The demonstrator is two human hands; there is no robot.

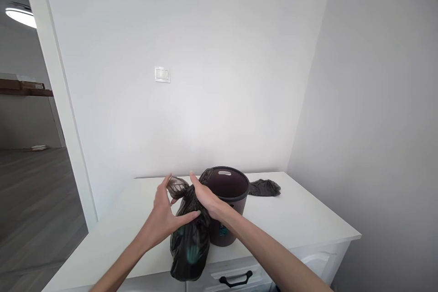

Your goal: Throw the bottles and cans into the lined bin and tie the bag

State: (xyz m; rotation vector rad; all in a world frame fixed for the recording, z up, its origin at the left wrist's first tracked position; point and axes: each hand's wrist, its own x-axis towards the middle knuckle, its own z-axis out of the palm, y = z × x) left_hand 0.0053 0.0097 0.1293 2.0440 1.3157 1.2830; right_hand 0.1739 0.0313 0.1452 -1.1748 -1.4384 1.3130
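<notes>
A filled black plastic bag (191, 246), with something green showing faintly through it, hangs at the front edge of the white cabinet top. Its neck is gathered, and loose ends stick out to both sides. My left hand (166, 214) is at the bag's left side, thumb stretched across its front and fingers spread behind the left loose end. My right hand (205, 196) lies against the right side of the neck, its fingers partly hidden by the bag. Just right of the bag stands a dark bin (239, 205), upright, with an oval slot near its rim.
A crumpled black bag (265, 187) lies on the white cabinet top (290, 214) behind and right of the bin. Below the front edge is a drawer with a black handle (236, 279). Walls stand behind and to the right; a doorway opens at the left.
</notes>
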